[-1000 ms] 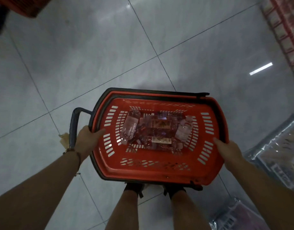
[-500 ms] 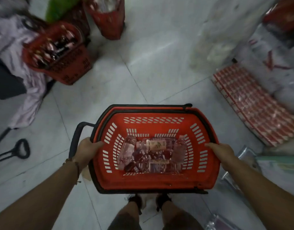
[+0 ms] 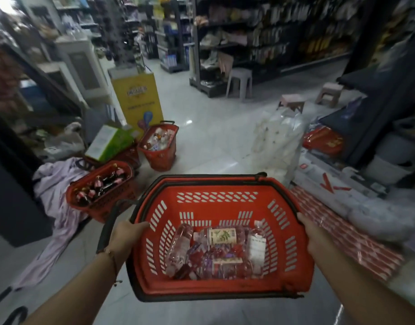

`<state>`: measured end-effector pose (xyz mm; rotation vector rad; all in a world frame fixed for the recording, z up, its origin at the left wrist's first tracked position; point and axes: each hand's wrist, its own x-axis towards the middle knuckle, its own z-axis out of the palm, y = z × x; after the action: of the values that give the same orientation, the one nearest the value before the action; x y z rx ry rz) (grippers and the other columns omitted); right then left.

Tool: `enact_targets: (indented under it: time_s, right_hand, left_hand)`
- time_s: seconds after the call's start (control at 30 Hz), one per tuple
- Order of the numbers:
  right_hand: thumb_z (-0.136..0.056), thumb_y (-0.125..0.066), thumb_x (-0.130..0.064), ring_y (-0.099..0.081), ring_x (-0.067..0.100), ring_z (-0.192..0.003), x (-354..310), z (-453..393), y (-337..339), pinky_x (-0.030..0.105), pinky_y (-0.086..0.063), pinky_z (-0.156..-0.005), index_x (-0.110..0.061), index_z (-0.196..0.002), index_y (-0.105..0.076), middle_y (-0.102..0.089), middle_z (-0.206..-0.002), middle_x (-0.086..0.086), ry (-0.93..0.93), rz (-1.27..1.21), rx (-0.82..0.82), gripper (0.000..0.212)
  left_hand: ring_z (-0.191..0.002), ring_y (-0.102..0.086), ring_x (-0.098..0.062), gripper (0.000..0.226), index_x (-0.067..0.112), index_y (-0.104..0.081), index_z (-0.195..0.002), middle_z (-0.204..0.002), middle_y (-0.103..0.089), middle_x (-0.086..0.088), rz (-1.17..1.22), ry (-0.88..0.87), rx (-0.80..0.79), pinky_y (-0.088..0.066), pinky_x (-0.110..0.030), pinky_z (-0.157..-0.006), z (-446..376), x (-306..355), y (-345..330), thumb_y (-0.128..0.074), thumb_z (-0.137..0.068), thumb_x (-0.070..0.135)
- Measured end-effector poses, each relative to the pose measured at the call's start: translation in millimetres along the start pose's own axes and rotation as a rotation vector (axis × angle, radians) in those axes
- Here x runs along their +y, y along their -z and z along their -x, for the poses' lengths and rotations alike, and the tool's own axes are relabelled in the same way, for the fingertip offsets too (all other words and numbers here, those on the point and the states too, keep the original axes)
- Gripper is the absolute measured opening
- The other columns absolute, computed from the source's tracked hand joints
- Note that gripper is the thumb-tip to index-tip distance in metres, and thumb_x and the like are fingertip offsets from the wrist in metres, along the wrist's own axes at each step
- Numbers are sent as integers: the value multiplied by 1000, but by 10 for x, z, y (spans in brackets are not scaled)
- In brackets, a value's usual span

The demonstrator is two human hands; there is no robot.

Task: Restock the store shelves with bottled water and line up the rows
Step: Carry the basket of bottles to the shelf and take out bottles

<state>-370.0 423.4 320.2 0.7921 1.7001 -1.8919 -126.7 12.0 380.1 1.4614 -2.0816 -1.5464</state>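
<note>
**Basket of water bottles being carried between both hands**

A red basket (image 3: 215, 205) is being held out in front of the body, gripped at its two short ends. The left hand (image 3: 126, 238) is being curled over the left rim, beside a dark pull handle (image 3: 108, 228) that is sticking out from that side. The right hand (image 3: 313, 233) is being pressed against the right rim with the fingers wrapped down its outer side; how far they are curling under cannot be told.

The water bottles (image 3: 215, 252) are lying on their sides at the bottom of the basket, bunched toward the near wall. They are lying between the two hands and below them. One clear bottle (image 3: 178, 249) at the left is being shown with its long axis running away from the body, and it is nearer the left hand. A labelled bottle (image 3: 222, 235) is lying crosswise, roughly midway.

Shelves (image 3: 260, 38) are being seen well ahead, across open floor, so the basket is judged to need carrying further or setting down before any bottle can be picked out. Since both hands are occupied, one would first have to be freed.

Two other red baskets (image 3: 159, 156) are standing on the floor to the left, and wrapped packs (image 3: 342, 233) are lying to the right.
</note>
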Motion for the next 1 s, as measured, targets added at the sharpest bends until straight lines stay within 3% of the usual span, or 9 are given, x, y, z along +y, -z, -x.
enact_targets:
  time_s: [0.13, 0.23, 0.33, 0.47, 0.6, 0.7, 0.83, 0.9, 1.0]
  right_hand:
    - [-91, -69, -31, -72, 28, -56, -503, 236, -67, 34, -57, -45, -6, -108, -68, -74, -66, 12, 63, -54, -43, 30]
    - [-99, -60, -28, -67, 25, -44, -783, 432, -104, 35, -55, -46, -8, -97, -62, -68, -52, 9, 94, -62, -93, 20]
    - [-98, -61, -28, -65, 30, -69, -982, 391, -137, 43, -54, -63, -7, -121, -60, -71, -70, 13, 95, -44, -75, 30]
    - [-95, -65, -31, -64, 32, -78, -1291, 124, -216, 43, -50, -64, -4, -131, -60, -72, -105, 17, 89, -7, -56, 46]
    - [-92, -68, -37, -68, 33, -74, -1618, -254, -453, 42, -48, -60, -8, -130, -63, -73, -78, 16, 62, 40, -31, 48]
    - [-93, -67, -36, -70, 28, -53, -1824, -553, -767, 40, -48, -58, -9, -125, -65, -72, -63, 12, 68, 46, -33, 42]
    - [-92, -68, -34, -69, 28, -74, -2091, -1081, -1357, 37, -50, -57, -9, -127, -65, -76, -78, 12, 56, 74, -11, 43]
    - [-94, -66, -31, -71, 25, -64, -2231, -1362, -1729, 33, -53, -49, -9, -124, -65, -76, -78, 9, 35, 71, -7, 38]
    - [-97, -62, -30, -67, 20, -43, -2451, -1760, -2303, 28, -52, -36, -14, -115, -64, -73, -61, 5, -4, 58, 10, 24]
  left_hand:
    - [-71, -71, -33, 20, 1, -68, -101, -78, -71, -13, 31, -15, 45, -60, -47, -78, 112, 332, -89, -77, -86, 11]
    - [-71, -68, -31, 33, -8, -66, -113, -83, -70, -15, 71, -44, 83, -58, -46, -81, 150, 523, -193, -76, -87, 10]
    - [-74, -62, -29, 50, -10, -55, -131, -97, -66, -19, 117, -62, 121, -54, -41, -82, 147, 700, -327, -74, -90, 11]
    - [-67, -66, -28, 25, 8, -61, -105, -83, -68, -11, 142, -51, 163, -57, -42, -81, -43, 895, -469, -77, -87, 15]
    - [-68, -69, -31, 27, 4, -66, -104, -78, -68, -12, 154, -8, 166, -58, -42, -76, -456, 1045, -610, -79, -84, 17]
    - [-66, -64, -27, 22, 12, -62, -103, -81, -66, -11, 156, -13, 163, -53, -36, -74, -872, 1190, -764, -77, -87, 14]
    - [-70, -64, -27, 24, 5, -68, -107, -97, -70, -20, 124, 21, 161, -53, -37, -77, -1629, 1438, -908, -77, -87, 14]
    - [-73, -64, -26, 32, 1, -68, -114, -103, -71, -21, 98, 48, 146, -52, -36, -77, -2079, 1605, -955, -77, -86, 15]
    - [-77, -59, -24, 41, -2, -64, -124, -106, -68, -14, 58, 70, 124, -48, -34, -77, -2726, 1905, -1015, -75, -88, 15]
